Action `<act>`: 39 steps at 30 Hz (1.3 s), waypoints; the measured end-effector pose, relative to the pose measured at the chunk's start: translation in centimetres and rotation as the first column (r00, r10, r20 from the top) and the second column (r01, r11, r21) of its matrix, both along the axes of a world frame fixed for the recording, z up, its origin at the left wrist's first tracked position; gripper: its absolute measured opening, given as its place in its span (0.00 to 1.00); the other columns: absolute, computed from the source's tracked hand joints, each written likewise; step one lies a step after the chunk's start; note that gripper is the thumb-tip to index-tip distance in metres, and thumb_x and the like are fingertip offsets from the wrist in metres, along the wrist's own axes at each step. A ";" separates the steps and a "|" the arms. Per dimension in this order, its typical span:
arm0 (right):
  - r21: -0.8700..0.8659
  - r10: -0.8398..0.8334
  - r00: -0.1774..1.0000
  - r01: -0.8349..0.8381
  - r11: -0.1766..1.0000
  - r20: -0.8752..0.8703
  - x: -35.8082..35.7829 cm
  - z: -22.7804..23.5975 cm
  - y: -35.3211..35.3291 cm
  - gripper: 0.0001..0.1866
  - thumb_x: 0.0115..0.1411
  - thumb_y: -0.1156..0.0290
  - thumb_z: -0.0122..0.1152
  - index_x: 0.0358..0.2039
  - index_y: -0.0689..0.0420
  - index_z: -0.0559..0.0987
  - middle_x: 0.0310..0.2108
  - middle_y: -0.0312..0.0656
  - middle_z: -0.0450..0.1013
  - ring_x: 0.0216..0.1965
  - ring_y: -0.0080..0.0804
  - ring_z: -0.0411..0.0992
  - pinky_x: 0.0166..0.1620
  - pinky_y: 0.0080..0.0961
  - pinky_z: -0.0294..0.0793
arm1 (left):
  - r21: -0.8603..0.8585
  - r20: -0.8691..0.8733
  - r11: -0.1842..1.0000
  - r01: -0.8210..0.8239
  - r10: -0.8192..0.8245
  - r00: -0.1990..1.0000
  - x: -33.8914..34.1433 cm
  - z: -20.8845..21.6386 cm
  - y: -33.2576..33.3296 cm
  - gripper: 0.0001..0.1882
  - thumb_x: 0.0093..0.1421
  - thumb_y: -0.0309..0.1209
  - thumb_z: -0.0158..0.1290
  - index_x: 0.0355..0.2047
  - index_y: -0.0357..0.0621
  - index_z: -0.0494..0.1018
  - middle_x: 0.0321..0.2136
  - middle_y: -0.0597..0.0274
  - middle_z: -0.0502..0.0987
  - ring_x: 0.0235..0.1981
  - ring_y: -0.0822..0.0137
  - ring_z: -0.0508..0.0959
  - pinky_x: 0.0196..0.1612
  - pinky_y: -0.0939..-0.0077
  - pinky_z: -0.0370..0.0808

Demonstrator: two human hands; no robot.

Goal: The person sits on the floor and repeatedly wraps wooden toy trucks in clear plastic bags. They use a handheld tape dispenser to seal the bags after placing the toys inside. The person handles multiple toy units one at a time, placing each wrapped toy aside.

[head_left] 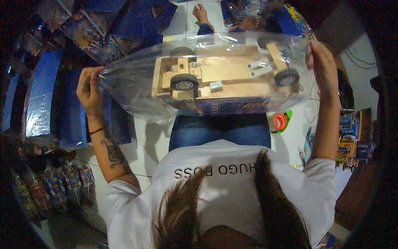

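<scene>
A wooden toy truck [232, 68] lies inside a clear plastic bag [128, 83], its underside facing me. Black wheels with pale hubs, pale wood axle blocks and small light-coloured fittings show through the film. My left hand [90, 87] pinches the bag's gathered left end. At the opposite end, my right hand [323, 66] grips the bag's upper right corner between thumb and fingers. Between the two hands the bag is stretched above my lap, with the truck nearer the right one.
Blue panels in plastic [41, 93] lie at the left. Several wrapped colourful toys [62, 182] stand lower left. A round orange and green item [281, 121], perhaps a tape roll, sits on the white floor right of my legs. More small toy trucks [348, 141] are at far right; bare feet [200, 14] show ahead.
</scene>
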State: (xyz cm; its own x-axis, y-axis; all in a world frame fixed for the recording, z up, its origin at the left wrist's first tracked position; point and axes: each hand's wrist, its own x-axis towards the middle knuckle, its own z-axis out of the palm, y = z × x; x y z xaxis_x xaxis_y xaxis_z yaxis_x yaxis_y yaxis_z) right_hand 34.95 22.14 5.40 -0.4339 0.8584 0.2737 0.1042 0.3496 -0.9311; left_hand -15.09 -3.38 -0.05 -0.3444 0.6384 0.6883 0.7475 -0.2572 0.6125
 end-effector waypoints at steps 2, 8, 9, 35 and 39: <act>0.182 -0.194 0.980 0.197 0.963 -0.037 -2.7 3.9 0.1 0.15 0.64 0.58 0.50 0.26 0.52 0.75 0.20 0.29 0.65 0.21 0.18 0.61 0.29 0.16 0.60 | 0.041 0.043 0.998 -0.046 0.044 0.998 0.0 -1.1 0.1 0.10 0.65 0.28 0.46 0.37 0.35 0.76 0.35 0.61 0.75 0.39 0.72 0.72 0.43 0.80 0.68; 0.567 -0.213 0.945 0.036 0.823 0.250 -10.3 18.8 -2.6 0.17 0.65 0.59 0.51 0.34 0.60 0.79 0.28 0.41 0.73 0.31 0.25 0.72 0.38 0.26 0.71 | -0.044 0.145 0.986 -0.160 0.165 0.975 3.7 -3.4 4.6 0.20 0.59 0.31 0.55 0.51 0.37 0.68 0.46 0.54 0.73 0.48 0.63 0.72 0.54 0.70 0.67; 0.661 -0.231 0.866 -0.142 0.737 0.443 -11.4 20.5 -3.2 0.17 0.65 0.58 0.51 0.34 0.59 0.79 0.28 0.41 0.74 0.32 0.25 0.72 0.38 0.26 0.71 | -0.001 0.195 0.993 -0.117 0.115 0.974 5.0 -2.6 5.9 0.25 0.58 0.31 0.57 0.54 0.37 0.65 0.49 0.53 0.72 0.51 0.62 0.71 0.56 0.69 0.65; 0.326 0.005 0.431 -0.692 0.644 0.902 -10.3 7.4 7.2 0.20 0.54 0.57 0.62 0.41 0.60 0.77 0.35 0.47 0.75 0.38 0.42 0.73 0.42 0.35 0.71 | -0.280 0.701 0.957 0.081 0.146 0.698 12.3 -7.1 19.5 0.26 0.67 0.46 0.39 0.41 0.32 0.74 0.38 0.58 0.77 0.37 0.68 0.73 0.44 0.73 0.68; 0.554 0.032 0.999 -0.038 0.832 0.021 -13.0 3.2 7.1 0.17 0.56 0.64 0.62 0.43 0.60 0.77 0.37 0.45 0.74 0.36 0.40 0.72 0.42 0.34 0.71 | -0.318 0.792 0.948 -0.006 0.269 0.549 9.7 -8.3 20.0 0.25 0.66 0.48 0.41 0.41 0.35 0.74 0.39 0.59 0.76 0.36 0.67 0.74 0.40 0.74 0.69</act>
